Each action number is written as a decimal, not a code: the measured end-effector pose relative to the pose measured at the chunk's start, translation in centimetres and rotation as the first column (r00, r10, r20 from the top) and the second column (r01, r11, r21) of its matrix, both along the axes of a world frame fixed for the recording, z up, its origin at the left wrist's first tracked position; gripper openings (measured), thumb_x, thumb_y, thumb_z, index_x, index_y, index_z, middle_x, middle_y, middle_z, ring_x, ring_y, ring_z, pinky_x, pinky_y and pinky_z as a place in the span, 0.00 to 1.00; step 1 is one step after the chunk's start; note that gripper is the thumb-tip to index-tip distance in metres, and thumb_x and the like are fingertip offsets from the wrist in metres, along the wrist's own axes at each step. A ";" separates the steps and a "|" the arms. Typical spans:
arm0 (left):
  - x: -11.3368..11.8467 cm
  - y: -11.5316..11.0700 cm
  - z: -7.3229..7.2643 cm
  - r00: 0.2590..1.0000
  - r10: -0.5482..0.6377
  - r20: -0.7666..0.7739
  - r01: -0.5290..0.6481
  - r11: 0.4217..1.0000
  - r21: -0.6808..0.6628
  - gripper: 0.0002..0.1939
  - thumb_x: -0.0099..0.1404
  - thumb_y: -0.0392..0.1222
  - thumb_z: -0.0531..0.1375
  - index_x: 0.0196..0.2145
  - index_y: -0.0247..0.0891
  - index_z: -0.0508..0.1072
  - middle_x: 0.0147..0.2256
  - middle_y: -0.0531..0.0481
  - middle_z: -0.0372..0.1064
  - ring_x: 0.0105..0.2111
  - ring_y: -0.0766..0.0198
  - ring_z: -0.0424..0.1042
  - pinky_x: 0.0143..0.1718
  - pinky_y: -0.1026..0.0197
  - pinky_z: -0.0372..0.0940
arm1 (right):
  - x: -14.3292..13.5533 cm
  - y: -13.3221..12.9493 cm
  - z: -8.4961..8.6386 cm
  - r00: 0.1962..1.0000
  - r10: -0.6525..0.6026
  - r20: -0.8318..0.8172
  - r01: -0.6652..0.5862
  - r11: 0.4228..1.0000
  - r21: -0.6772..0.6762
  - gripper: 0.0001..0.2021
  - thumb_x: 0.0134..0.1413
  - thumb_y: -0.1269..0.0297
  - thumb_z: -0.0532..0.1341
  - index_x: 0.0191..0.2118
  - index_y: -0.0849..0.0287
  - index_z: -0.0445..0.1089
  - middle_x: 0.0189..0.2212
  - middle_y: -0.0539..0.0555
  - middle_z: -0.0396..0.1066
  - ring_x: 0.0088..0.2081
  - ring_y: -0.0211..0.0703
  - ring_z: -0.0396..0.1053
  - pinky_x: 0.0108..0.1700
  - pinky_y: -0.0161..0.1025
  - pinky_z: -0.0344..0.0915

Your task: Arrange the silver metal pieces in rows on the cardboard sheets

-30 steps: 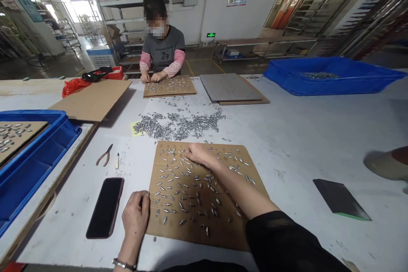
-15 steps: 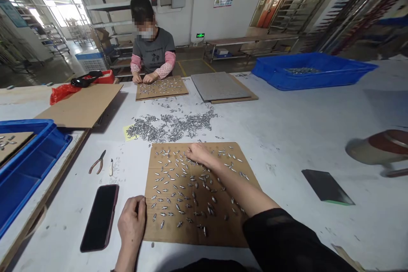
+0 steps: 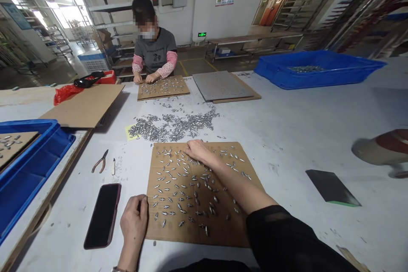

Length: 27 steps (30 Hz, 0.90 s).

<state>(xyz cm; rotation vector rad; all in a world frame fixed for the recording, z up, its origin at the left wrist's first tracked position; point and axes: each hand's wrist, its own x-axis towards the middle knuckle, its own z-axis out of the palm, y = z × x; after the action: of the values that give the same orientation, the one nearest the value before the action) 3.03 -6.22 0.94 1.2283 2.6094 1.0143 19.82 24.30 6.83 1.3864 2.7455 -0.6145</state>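
A brown cardboard sheet [image 3: 178, 231] lies flat in front of me, with many small silvery spindle-shaped metal pieces [image 3: 181, 223] spread over it. Over its far part is my right hand [image 3: 197, 151], fingers pinched together and pointing down among the pieces; whatever is between the fingertips is hidden. My left hand [image 3: 134, 217] rests curled at the sheet's left edge, thumb and forefinger touching that edge. The inside of this hand cannot be seen. Beyond the sheet, a loose heap of similar metal pieces [image 3: 172, 127] covers part of the white table, partly over a yellow paper [image 3: 130, 133].
Left of me lie a phone [image 3: 102, 216], pliers [image 3: 100, 161] and a small white-handled tool [image 3: 113, 166]. Blue trays stand at left [image 3: 41, 172] and far right [image 3: 321, 77]. A dark block [image 3: 333, 188] and a mug [image 3: 382, 146] sit right. Opposite, a co-worker [image 3: 155, 49] handles pieces on another cardboard.
The whole view has shifted slightly to the left, so the scene sits a little further right. My right hand stays over nearly the same spot on the cardboard; my left hand stays at its edge.
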 end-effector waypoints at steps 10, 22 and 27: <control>-0.1 -0.1 0.0 1.000 -0.023 0.016 0.024 0.999 -0.045 0.11 0.71 0.47 0.56 0.36 0.45 0.78 0.39 0.52 0.78 0.36 0.63 0.76 0.33 0.63 0.64 | -1.3 -2.0 0.9 0.991 0.117 0.063 -0.120 0.992 0.049 0.11 0.66 0.64 0.58 0.42 0.63 0.76 0.44 0.64 0.77 0.44 0.49 0.74 0.40 0.36 0.61; 0.3 -0.1 0.1 1.000 -0.025 0.016 0.024 1.000 0.005 0.13 0.70 0.48 0.55 0.35 0.44 0.78 0.37 0.51 0.78 0.35 0.62 0.76 0.34 0.61 0.65 | -3.4 -4.2 0.6 0.959 0.233 0.160 -0.254 0.960 0.120 0.12 0.67 0.70 0.54 0.44 0.62 0.75 0.46 0.65 0.76 0.46 0.52 0.75 0.41 0.38 0.61; 0.3 -0.1 0.1 0.999 -0.028 0.028 0.028 1.000 0.000 0.13 0.71 0.48 0.55 0.35 0.45 0.77 0.37 0.51 0.78 0.36 0.61 0.77 0.35 0.61 0.66 | -3.6 -4.7 0.3 0.955 0.252 0.156 -0.271 0.956 0.112 0.13 0.70 0.66 0.53 0.44 0.60 0.75 0.45 0.64 0.76 0.45 0.52 0.75 0.42 0.38 0.62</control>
<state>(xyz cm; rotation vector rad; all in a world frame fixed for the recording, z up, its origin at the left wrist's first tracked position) 3.36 -6.33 1.06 1.2379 2.5642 1.0189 16.27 19.60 7.12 1.0102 2.8291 -0.3146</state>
